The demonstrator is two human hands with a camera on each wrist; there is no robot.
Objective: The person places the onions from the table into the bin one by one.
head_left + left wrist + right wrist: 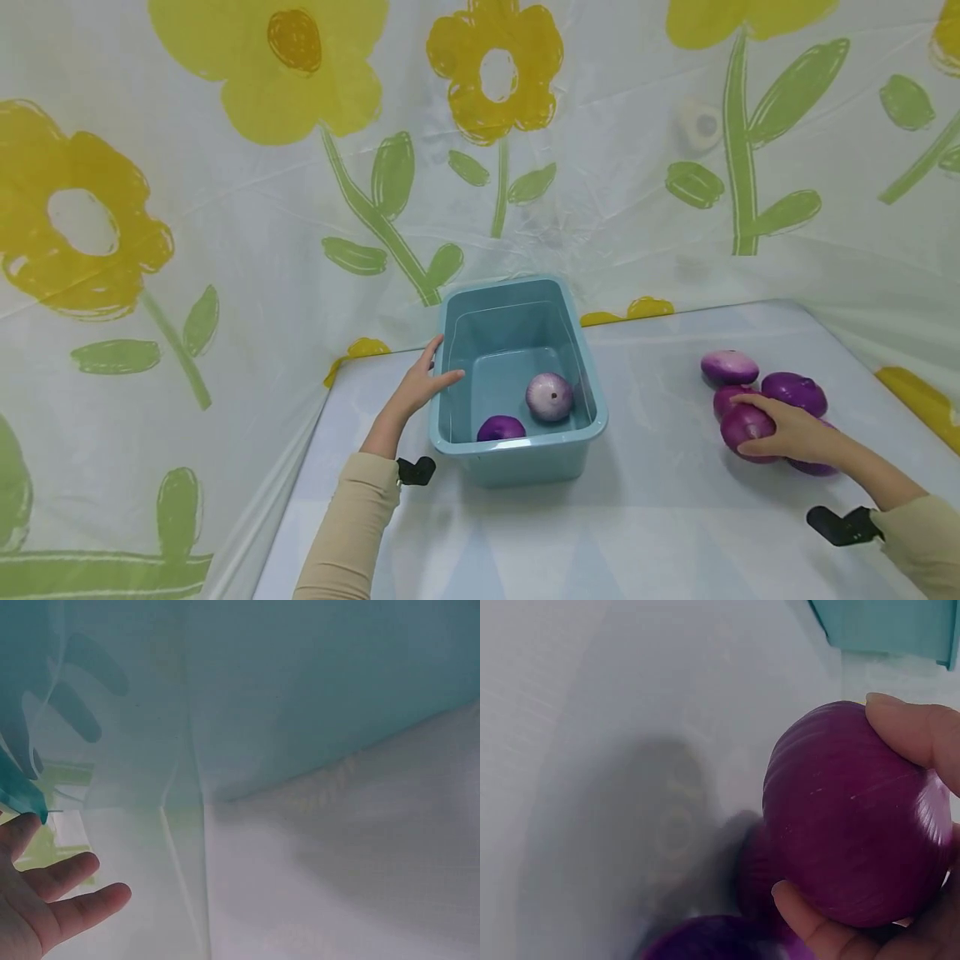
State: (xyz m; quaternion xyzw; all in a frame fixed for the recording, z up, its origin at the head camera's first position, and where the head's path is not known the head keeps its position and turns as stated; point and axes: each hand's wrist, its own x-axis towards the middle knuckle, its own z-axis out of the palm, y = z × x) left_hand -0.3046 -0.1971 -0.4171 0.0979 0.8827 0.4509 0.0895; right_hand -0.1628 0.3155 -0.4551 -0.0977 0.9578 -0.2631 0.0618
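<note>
On the right of the table, my right hand grips a glossy red onion, thumb and fingertips around its sides in the right wrist view. Several other purple onions lie clustered beside and partly under that hand, one with a pale pink-white side. My left hand is at the left rim of a blue-green plastic bin, thumb across the rim. The left wrist view has its fingers spread and fairly straight, one touching the rim. Inside the bin lie a whitish-purple onion and a dark purple one.
The table has a pale cover with light blue triangles. Behind and beside it hangs a white cloth printed with yellow flowers and green leaves. A stretch of tabletop lies between the bin and the onion cluster.
</note>
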